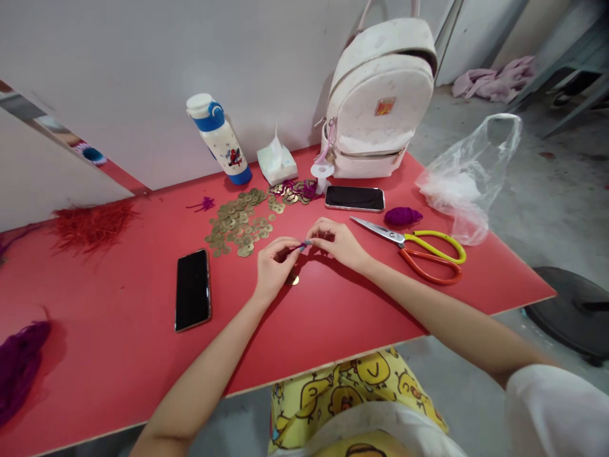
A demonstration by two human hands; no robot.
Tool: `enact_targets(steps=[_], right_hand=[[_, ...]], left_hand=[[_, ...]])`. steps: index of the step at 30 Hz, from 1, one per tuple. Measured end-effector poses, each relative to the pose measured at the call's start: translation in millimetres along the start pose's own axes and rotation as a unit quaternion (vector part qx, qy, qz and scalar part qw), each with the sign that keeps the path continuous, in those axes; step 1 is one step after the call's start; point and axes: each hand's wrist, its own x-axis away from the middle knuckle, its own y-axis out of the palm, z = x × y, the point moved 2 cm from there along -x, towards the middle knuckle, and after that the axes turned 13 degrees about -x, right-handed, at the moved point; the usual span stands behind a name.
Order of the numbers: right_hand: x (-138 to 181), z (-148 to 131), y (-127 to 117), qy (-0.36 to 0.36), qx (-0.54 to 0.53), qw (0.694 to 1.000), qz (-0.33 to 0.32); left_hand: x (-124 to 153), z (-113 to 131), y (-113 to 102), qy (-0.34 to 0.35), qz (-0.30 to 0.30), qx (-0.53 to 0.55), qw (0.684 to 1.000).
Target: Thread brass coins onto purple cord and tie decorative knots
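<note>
Both hands meet over the middle of the red table. My left hand (276, 265) pinches a short piece of purple yarn (302, 245) between thumb and fingers. From the right, my right hand (339, 244) pinches the same yarn, its fingertips almost touching the left ones. A brass-coloured coin (295, 280) shows just below my left hand; whether it hangs from the yarn or lies on the table I cannot tell. Beyond the hands spreads a pile of similar coins with holes (238, 219). More coins tied with purple yarn (297, 190) lie behind it.
Scissors (404, 240), a purple yarn bundle (403, 216) and a phone (354, 198) lie right. Another phone (193, 290) lies left, with red strands (95, 223) farther off. A bottle (221, 139), tissues (277, 162), spool (322, 176), backpack (380, 101) and plastic bag (469, 181) stand behind.
</note>
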Motion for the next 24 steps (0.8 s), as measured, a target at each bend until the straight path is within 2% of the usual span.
enact_targets(steps=[5,13,24], right_hand=[[-0.1,6.0,2.4,0.031,-0.048,0.998,0.007],[2.3,6.0,5.4,0.046,-0.066,0.997,-0.001],[5.5,2.5,7.5,0.045,-0.086,0.995,-0.015]], left_hand=[[0.1,-4.5,-0.4,0.004,0.016,0.014,1.0],[-0.5,-1.4,0.2,-0.018,-0.005,0.018,1.0],[0.0,0.3,0.9,-0.094,-0.021,0.063,0.993]])
